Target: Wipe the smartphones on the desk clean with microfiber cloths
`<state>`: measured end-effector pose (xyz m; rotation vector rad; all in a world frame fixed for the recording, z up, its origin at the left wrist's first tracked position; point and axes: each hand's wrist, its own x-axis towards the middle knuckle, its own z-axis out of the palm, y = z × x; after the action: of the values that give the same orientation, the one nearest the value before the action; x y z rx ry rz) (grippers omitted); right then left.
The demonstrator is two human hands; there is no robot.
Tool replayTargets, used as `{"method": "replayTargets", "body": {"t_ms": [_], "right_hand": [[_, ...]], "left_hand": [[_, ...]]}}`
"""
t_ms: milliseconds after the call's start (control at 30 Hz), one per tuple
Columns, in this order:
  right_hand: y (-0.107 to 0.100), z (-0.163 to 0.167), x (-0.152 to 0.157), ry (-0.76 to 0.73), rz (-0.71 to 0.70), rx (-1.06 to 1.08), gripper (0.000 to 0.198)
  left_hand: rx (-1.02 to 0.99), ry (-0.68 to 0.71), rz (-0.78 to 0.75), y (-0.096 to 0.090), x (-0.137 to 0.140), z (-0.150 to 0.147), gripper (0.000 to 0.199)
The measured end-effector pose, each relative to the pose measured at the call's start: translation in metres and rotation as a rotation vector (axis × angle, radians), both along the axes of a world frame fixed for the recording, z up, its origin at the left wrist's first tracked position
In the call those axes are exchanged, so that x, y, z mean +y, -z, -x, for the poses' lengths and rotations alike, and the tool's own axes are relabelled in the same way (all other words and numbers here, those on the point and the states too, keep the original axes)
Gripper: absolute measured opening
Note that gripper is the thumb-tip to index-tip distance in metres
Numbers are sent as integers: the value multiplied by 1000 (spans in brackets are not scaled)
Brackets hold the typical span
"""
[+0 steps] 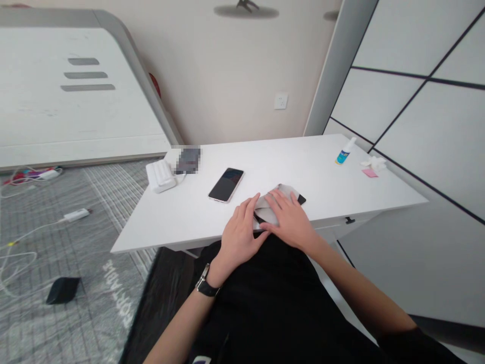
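Note:
A light grey cloth (269,216) lies over a flat dark object (302,199) at the table's near edge. Only a black corner and a dark edge of that object show, so I cannot tell its kind. My right hand (290,218) rests flat on the cloth, fingers spread. At the left side of the cloth is my left hand (239,233), its fingers stretched out and thumb apart, touching the edge. A smartphone (226,185) with a black screen lies face up, beyond my left hand.
On the white table (170,227) are a white charger-like block (160,176) and a blurred-out dark item (188,160) at left. A small spray bottle (345,151), white crumpled pieces (375,163) and a pink slip (370,173) lie at right. Cables (38,247) trail across the floor.

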<state>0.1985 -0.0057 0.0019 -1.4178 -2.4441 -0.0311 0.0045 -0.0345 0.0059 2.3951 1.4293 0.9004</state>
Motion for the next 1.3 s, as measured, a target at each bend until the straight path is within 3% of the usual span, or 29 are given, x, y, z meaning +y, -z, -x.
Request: {"method": "replayTargets", "body": {"t_ms": [133, 333, 533, 733, 867, 933, 1067, 1167, 1300], "right_hand": [[0, 10, -11, -163, 18, 30, 93], [1, -17, 7, 125, -16, 24, 92], [2, 4, -17, -213, 10, 22, 94], [4, -19, 2, 113, -30, 25, 95], [5, -5, -17, -133, -4, 21, 103], [2, -4, -24, -211, 31, 47, 98], [-11, -25, -12, -166, 112, 207, 62], [-18, -42, 0, -103, 63, 317, 44], [-17, -50, 10, -95, -4, 294, 30]], "left_hand": [[22, 13, -12, 1, 1, 1, 92], [5, -8, -11, 1, 2, -1, 94], [28, -3, -8, 0, 2, 0, 94], [15, -20, -23, 2, 1, -1, 95], [31, -19, -19, 3, 2, -1, 96], [40, -19, -18, 2, 2, -1, 96], [55, -24, -33, 2, 1, -1, 93], [72, -20, -46, 2, 0, -1, 92], [120, -14, -45, 1, 0, -1, 84]]}}
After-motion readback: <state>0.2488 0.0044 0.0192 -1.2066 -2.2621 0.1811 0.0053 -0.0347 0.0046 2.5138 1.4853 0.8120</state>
